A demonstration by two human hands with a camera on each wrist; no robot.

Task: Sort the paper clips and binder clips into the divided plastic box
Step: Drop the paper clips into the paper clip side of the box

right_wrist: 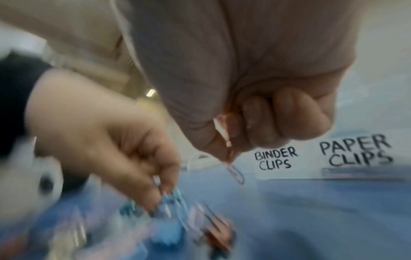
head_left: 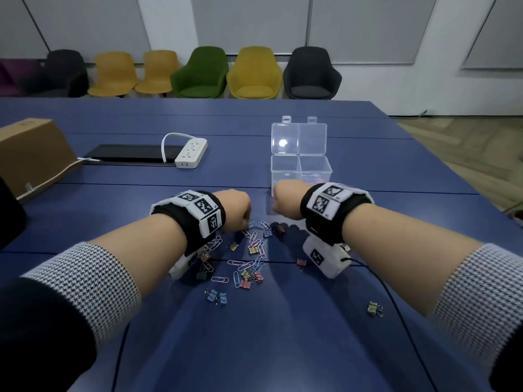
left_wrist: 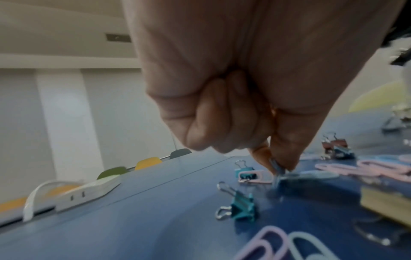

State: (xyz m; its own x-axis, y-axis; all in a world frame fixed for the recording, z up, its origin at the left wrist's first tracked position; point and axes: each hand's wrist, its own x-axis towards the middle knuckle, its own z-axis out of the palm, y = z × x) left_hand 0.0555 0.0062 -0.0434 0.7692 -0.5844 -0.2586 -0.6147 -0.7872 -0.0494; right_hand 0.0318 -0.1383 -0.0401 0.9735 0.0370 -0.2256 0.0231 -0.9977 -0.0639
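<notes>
Mixed pastel paper clips (head_left: 245, 263) and small binder clips (head_left: 245, 283) lie scattered on the blue table (head_left: 283, 349). My left hand (head_left: 245, 222) reaches down at the far edge of the pile, thumb and forefinger pinching a light blue paper clip (left_wrist: 278, 169) that still touches the table. My right hand (head_left: 276, 206) hovers just before the clear divided box (head_left: 329, 168), fingers curled, a pink paper clip (right_wrist: 234, 169) dangling from its pinch. The box front reads BINDER CLIPS (right_wrist: 275, 158) on the left and PAPER CLIPS (right_wrist: 355, 151) on the right.
The box lid (head_left: 298, 138) lies open behind the box. A white power strip (head_left: 191, 153) and a cardboard box (head_left: 31, 154) sit at the far left. One yellow binder clip (head_left: 375, 308) lies apart at the right. Teal binder clips (left_wrist: 242, 208) lie beside my left fingers.
</notes>
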